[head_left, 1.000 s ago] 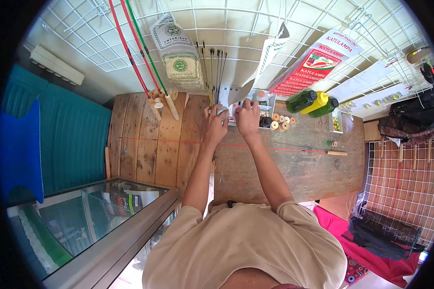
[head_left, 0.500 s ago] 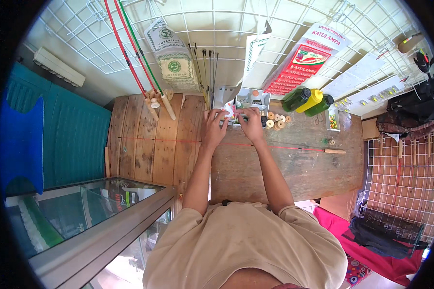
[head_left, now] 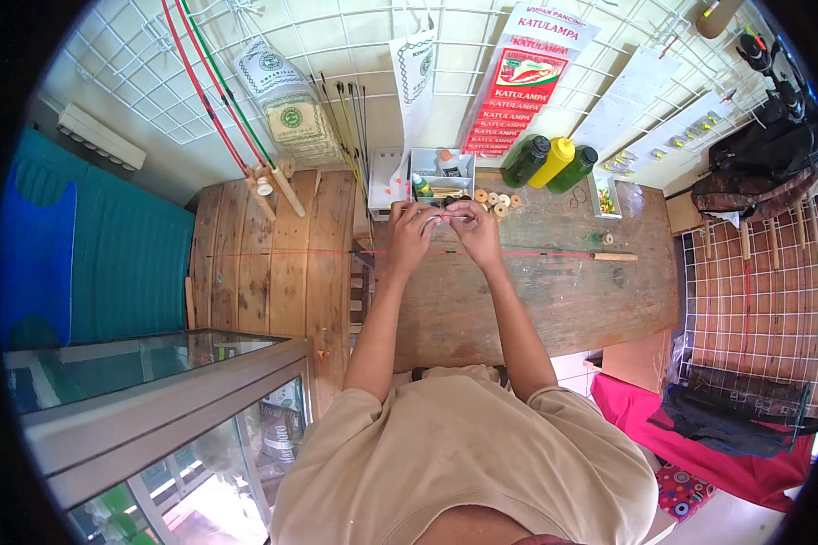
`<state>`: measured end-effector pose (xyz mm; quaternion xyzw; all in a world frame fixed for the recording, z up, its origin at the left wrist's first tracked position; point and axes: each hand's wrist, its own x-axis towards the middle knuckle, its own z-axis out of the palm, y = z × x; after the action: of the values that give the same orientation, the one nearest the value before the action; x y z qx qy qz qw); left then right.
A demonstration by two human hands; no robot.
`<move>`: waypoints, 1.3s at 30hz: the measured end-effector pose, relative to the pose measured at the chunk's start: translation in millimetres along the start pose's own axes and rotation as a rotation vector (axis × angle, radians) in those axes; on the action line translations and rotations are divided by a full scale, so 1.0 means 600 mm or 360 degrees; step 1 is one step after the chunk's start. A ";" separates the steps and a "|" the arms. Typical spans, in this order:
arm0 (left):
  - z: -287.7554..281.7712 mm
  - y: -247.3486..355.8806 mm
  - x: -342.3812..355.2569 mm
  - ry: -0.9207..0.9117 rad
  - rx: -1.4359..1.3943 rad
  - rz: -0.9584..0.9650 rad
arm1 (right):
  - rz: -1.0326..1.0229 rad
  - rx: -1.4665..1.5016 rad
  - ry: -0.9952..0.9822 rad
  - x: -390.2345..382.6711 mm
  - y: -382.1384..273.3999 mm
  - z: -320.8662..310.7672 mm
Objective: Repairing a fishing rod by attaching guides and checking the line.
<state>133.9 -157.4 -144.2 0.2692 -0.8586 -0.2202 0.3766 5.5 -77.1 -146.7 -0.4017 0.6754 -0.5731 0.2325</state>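
Observation:
My left hand (head_left: 412,238) and my right hand (head_left: 477,238) meet over the near edge of an organizer box, both closed in a fingertip pinch. Between them is a small pinkish, thin piece (head_left: 443,216), too small to name. Below the hands, a thin red fishing rod (head_left: 518,253) with a cork handle (head_left: 615,257) lies across the tabletop. Behind the fingers, the white box (head_left: 469,163) holds a small white bottle with an orange top (head_left: 447,164) and a green bottle (head_left: 421,185). Several thread spools (head_left: 501,202) stand just right of my right hand.
Green and yellow squeeze bottles (head_left: 552,163) stand by the wall grid, near a small white tray (head_left: 606,196). Rods with cork grips (head_left: 288,191) lean at the left. Packets (head_left: 515,86) hang behind. A glass cabinet (head_left: 168,391) borders the near left.
Both hands have drawn slightly back from the box, and the white piece seen at the fingers no longer shows there. The whole view has shifted a little.

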 end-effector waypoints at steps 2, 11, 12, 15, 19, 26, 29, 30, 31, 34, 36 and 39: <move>0.011 0.009 -0.001 0.0024 -0.0032 0.0050 | -0.0051 0.0040 0.0045 -0.010 0.005 -0.014; 0.072 0.074 -0.007 0.0024 -0.0222 0.0172 | -0.0014 -0.0044 0.0107 -0.037 0.030 -0.107; 0.081 0.087 -0.005 0.0016 -0.0226 0.0164 | -0.0011 -0.0046 0.0116 -0.040 0.032 -0.123; 0.115 0.116 -0.001 -0.0021 -0.0231 0.0168 | -0.0184 -0.0219 0.0208 -0.044 0.037 -0.171; 0.167 0.158 0.006 -0.0054 -0.0217 0.0185 | -0.0164 -0.0385 0.0163 -0.045 0.050 -0.245; 0.257 0.233 0.018 -0.0138 -0.0248 0.0178 | -0.0324 -0.0594 0.0164 -0.043 0.094 -0.361; 0.285 0.255 0.019 -0.0191 -0.0195 0.0147 | -0.0194 -0.0609 -0.0011 -0.038 0.113 -0.396; 0.293 0.260 0.018 -0.0226 -0.0167 0.0120 | -0.0192 -0.0606 -0.0022 -0.038 0.118 -0.405; 0.300 0.260 0.016 -0.0222 -0.0158 0.0110 | -0.0197 -0.0611 -0.0028 -0.037 0.124 -0.410; 0.328 0.250 0.007 -0.0307 -0.0158 0.0016 | -0.0256 -0.0625 -0.0057 -0.033 0.149 -0.419; 0.344 0.240 0.003 -0.0389 0.0006 0.0016 | -0.0310 -0.0635 -0.0072 -0.029 0.173 -0.422; 0.363 0.221 -0.010 -0.0572 0.0209 -0.0114 | -0.0254 -0.0829 -0.0067 -0.031 0.207 -0.418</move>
<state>-68.5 -14.9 -205.7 0.2798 -0.9144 -0.2215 0.1908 -212.4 87.8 -209.6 -0.5116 0.7613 -0.3881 0.0895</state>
